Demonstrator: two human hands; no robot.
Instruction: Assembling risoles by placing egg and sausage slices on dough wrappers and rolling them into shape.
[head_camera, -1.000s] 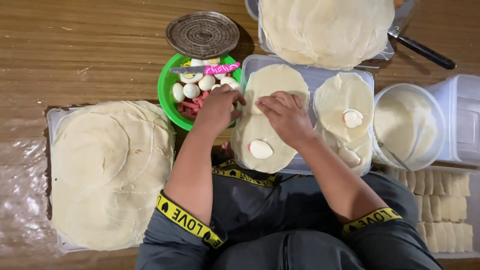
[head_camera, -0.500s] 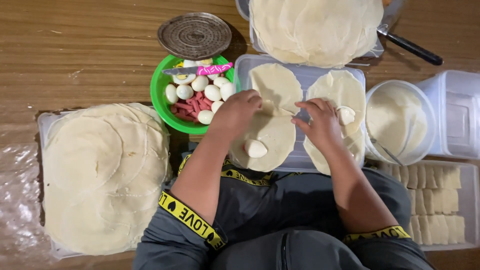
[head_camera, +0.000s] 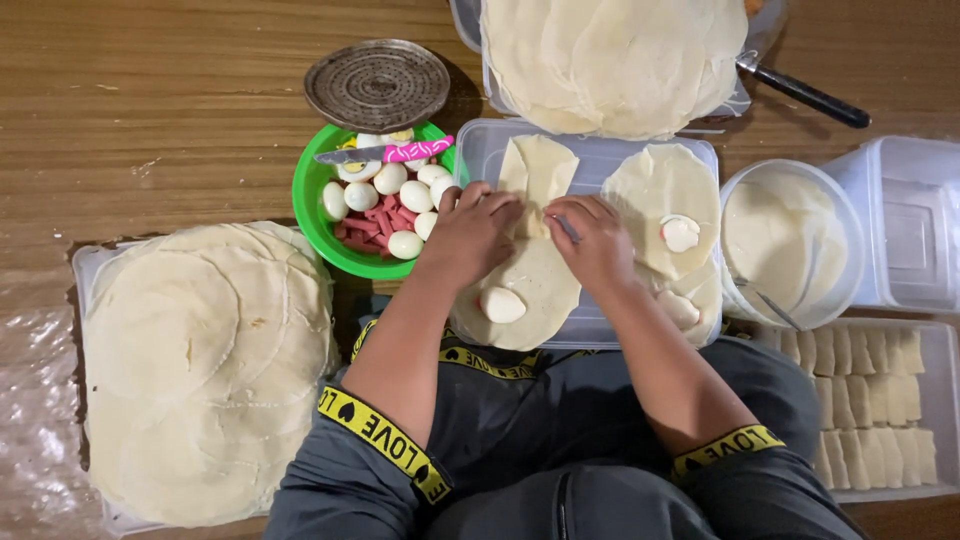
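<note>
While both hands fold, two wrappers lie.

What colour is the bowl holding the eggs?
Bright green bowl, clearest in the head view, beside the left hand.

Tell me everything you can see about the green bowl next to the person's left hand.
The green bowl is round, looks like plastic, and sits on the wooden floor between a round metal strainer and a stack of thin wrappers. It holds peeled egg halves and small pinkish-red sausage pieces. A small knife with a pink handle lies across its top. The left hand is right at its rim; whether they touch is unclear.
</note>
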